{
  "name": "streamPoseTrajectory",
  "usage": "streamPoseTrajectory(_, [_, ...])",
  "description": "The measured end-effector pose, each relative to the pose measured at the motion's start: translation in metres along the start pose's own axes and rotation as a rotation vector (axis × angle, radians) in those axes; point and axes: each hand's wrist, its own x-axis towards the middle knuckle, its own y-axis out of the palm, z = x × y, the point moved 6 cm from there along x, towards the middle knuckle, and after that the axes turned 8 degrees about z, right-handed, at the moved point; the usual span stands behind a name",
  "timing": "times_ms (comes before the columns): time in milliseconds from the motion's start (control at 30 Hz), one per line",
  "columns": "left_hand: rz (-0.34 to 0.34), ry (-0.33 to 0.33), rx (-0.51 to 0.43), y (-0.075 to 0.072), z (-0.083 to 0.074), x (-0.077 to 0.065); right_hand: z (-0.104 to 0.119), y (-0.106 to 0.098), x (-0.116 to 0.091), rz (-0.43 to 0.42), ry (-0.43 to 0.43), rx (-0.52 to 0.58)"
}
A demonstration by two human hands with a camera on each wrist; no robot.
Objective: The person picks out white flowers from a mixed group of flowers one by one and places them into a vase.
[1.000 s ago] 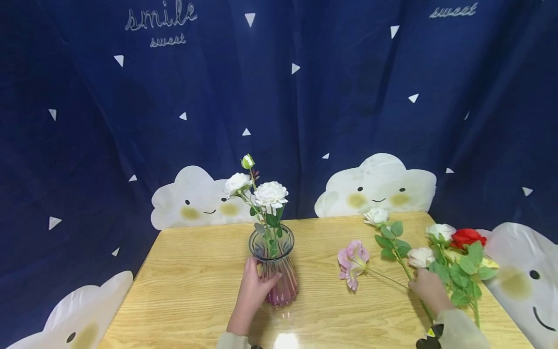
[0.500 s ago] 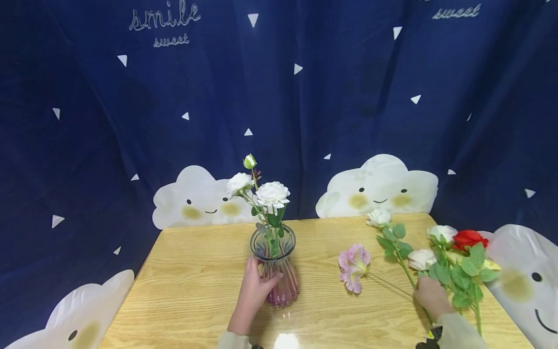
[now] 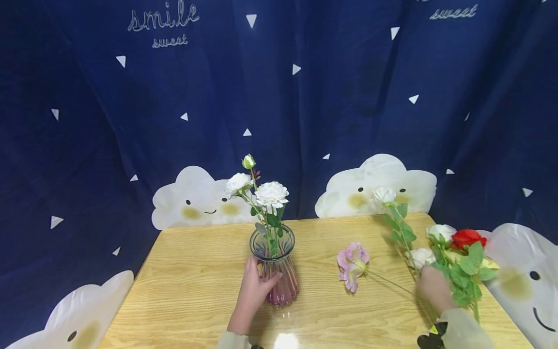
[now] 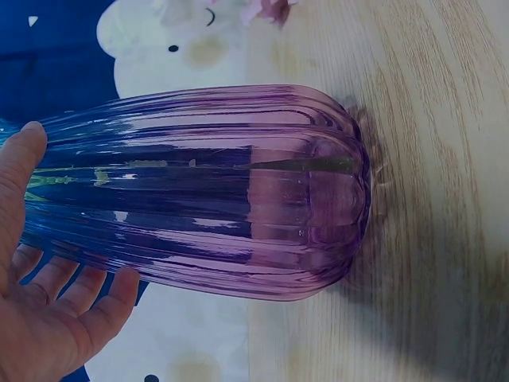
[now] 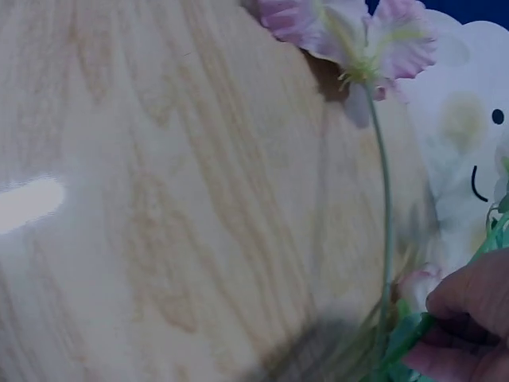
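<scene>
My left hand [image 3: 254, 287] grips the ribbed glass vase [image 3: 284, 283], bluish at the rim and pink-purple at the base, which stands upright on the table. White flowers [image 3: 271, 195] and a bud [image 3: 248, 162] rise from its mouth; in the left wrist view, thumb and fingers lie on either side of the vase [image 4: 278, 191]. My right hand [image 3: 435, 290] pinches the green stem [image 5: 415, 342] of a white rose [image 3: 384, 195], whose head is raised off the table and tilts away. A pink flower [image 3: 353, 266] lies to the left of this hand, its thin stem [image 5: 385, 183] running towards it.
At the table's right side lie a red rose [image 3: 468, 238], a white rose [image 3: 441, 232], a pale rose [image 3: 421, 258] and green leaves [image 3: 469, 265]. The wooden table [image 3: 192, 271] ends at a dark blue curtain [image 3: 279, 97] with cloud prints.
The white rose in my right hand has risen from the table, its head moving up in view. My left hand and the vase stay put.
</scene>
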Motion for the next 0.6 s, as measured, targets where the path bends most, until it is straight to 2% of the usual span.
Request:
streamPoseTrajectory(333, [-0.016, -0.002, 0.005, 0.000, 0.000, 0.000, 0.011, -0.020, 0.007, -0.103, -0.037, -0.003])
streamPoseTrajectory(600, [-0.020, 0.009, 0.017, 0.000, 0.001, 0.001, 0.025, -0.037, 0.005, -0.280, -0.061, 0.016])
